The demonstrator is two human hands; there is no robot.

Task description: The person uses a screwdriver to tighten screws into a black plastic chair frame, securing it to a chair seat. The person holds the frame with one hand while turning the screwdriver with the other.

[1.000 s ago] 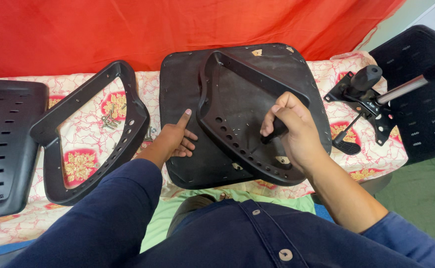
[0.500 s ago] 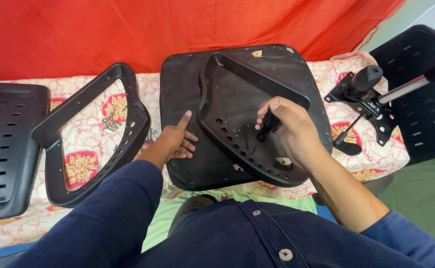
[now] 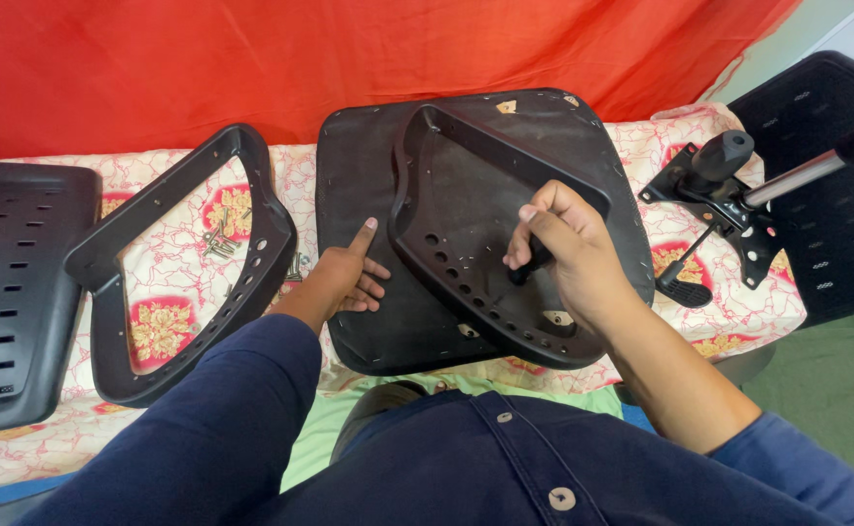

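So the black plastic chair seat pan is lying upside down in the middle of the floral-print cloth, right in front of the person. On top of it sits a black triangular plastic bracket frame with a row of small holes along its near edge.

The right hand is curled tight around a short black tool handle, with the tool's tip down inside the frame, near its middle. Can't make out what kind of tip it has, the fist hides most of it. The left hand is flat on the seat pan just beside the frame's left edge, index finger pointing up, not holding anything.

Off to the left there's a second black triangular frame lying on the cloth, with a little pile of silver screws showing through its opening. Further left, a black perforated plastic panel. On the right, a black metal tilt mechanism with a silver rod, and behind everything a red cloth backdrop.
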